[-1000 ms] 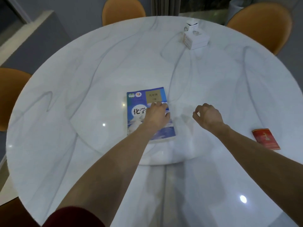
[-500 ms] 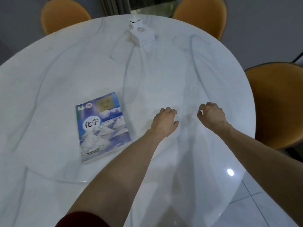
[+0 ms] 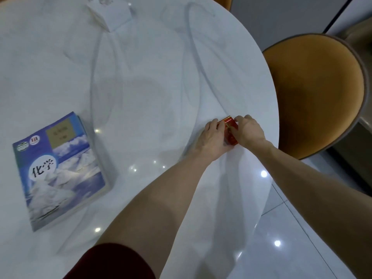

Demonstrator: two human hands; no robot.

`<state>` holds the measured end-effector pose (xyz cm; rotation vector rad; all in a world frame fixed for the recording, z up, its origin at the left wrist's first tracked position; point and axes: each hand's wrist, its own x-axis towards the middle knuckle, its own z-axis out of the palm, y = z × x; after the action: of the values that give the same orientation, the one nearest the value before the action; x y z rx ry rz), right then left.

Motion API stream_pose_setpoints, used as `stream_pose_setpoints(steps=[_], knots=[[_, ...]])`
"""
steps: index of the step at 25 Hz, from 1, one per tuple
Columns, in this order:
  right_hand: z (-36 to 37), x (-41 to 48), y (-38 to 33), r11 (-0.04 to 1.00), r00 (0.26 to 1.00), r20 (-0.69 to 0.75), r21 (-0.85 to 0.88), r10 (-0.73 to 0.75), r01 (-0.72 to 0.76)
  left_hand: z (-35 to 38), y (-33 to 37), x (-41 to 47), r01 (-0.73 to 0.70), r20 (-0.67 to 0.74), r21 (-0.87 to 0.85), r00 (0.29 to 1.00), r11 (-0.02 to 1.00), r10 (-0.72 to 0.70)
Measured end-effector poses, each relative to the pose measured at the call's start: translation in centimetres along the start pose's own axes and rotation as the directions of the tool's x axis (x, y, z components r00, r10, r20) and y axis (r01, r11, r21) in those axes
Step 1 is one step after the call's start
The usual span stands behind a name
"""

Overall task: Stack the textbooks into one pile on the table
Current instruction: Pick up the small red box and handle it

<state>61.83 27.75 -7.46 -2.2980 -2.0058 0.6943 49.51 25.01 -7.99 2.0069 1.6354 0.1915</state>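
Note:
A blue textbook pile [image 3: 60, 170] with a snowy-mountain cover lies flat at the left of the white marble table [image 3: 153, 81]; at least one more book edge shows beneath the top one. Far to its right, near the table's right rim, a small red box [image 3: 230, 130] sits between my two hands. My left hand [image 3: 213, 139] curls against its left side and my right hand [image 3: 249, 131] grips its right side. Much of the red box is hidden by my fingers.
A white tissue box [image 3: 109, 14] stands at the far edge of the table. An orange chair [image 3: 314, 91] sits close against the table's right rim. Glossy tiled floor [image 3: 298, 238] lies at the lower right.
My view swung right. My left hand left the blue textbook and both hands moved to the table's right side, where they closed around the small red box.

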Motion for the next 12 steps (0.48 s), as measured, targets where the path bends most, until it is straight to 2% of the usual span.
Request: stream_pose_setpoints(steps=[6,12], knots=[[0.0,0.3,0.2,0.964,0.994,0.066,0.245,0.085,-0.099,1.3,0.3,0.6,0.0,-0.044,-0.019,0.999,1.0,-0.001],[-1.5,-1.2,-1.6,0.847,0.99,0.102,0.514,0.094,-0.133,-2.0,-1.6,-1.3,-0.047,-0.068,0.029,0.996,0.998,0.049]])
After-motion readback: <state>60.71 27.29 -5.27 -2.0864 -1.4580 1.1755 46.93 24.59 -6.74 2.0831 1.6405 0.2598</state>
